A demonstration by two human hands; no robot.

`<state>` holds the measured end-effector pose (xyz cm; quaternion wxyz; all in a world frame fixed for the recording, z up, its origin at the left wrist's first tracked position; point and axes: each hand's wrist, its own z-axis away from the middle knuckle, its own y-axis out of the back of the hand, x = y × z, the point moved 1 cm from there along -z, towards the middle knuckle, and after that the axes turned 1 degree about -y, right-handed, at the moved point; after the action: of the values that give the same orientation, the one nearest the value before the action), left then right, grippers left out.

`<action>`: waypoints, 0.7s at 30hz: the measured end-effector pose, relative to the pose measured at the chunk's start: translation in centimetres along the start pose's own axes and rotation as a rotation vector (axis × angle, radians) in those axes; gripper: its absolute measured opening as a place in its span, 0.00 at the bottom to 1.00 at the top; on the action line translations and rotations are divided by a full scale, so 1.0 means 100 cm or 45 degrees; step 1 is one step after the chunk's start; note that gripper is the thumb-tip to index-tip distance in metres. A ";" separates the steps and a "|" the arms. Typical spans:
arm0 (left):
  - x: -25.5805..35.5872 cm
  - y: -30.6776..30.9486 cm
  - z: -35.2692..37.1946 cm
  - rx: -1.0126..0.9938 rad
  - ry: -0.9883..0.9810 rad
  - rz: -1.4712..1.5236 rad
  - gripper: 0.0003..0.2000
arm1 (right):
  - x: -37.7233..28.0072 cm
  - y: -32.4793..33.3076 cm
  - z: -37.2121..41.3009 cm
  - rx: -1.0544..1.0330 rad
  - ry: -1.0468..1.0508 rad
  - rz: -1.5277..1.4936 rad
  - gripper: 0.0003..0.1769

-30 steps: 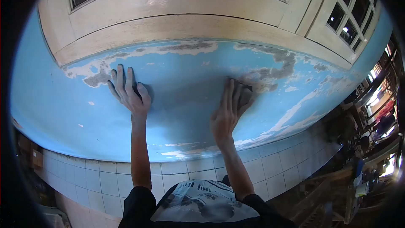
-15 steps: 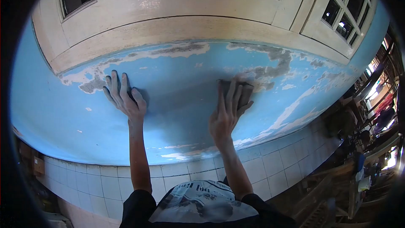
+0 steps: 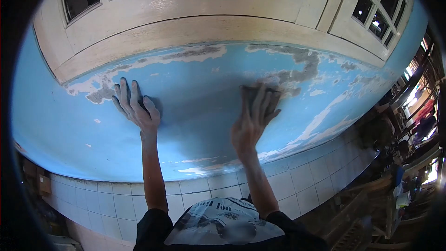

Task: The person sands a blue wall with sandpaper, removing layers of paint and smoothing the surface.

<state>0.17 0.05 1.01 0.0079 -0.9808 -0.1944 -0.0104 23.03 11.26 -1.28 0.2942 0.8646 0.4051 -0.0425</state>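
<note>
My left hand [image 3: 138,110] lies on the blue wall [image 3: 195,107] with its fingers spread, holding nothing. Its fingertips are beside a grey patch of bared plaster [image 3: 101,95]. Under the fingers of my right hand [image 3: 251,123] is a dark piece of sandpaper [image 3: 274,96], pressed against the wall. Motion blurs these fingers slightly, and they cover much of the sandpaper. Just above and to the right of it, the paint is worn through to white and grey patches [image 3: 304,65]. Pale dust coats both hands.
A cream wooden window frame [image 3: 186,23] runs above the wall, with a paned shutter [image 3: 383,9] at right. White tiles [image 3: 200,198] line the bottom of the wall. Wooden clutter [image 3: 371,204] stands at lower right, and a cardboard box [image 3: 44,184] at far left.
My right hand and the sandpaper have shifted very slightly to the right along the wall. My left hand stays in place. The view has tilted a little.
</note>
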 end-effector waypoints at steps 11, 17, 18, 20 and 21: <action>-0.002 -0.001 0.000 0.044 0.006 0.001 0.20 | 0.004 -0.020 -0.001 0.075 0.048 -0.311 0.26; -0.004 -0.001 0.002 0.028 0.002 0.001 0.20 | 0.022 -0.025 0.003 0.193 0.076 -0.112 0.23; -0.004 -0.002 0.001 0.031 0.006 -0.005 0.20 | 0.023 -0.021 0.000 0.251 -0.039 -0.134 0.22; -0.002 -0.002 0.001 0.047 0.005 0.014 0.20 | 0.011 -0.021 0.006 0.116 0.072 -0.138 0.23; -0.002 -0.002 0.002 0.039 0.000 0.019 0.20 | 0.006 -0.022 0.010 -0.015 0.172 -0.144 0.23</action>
<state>-0.10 0.19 0.82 0.0231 -0.9820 -0.1873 -0.0074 22.01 12.22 -3.32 0.2685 0.8395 0.4724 0.0020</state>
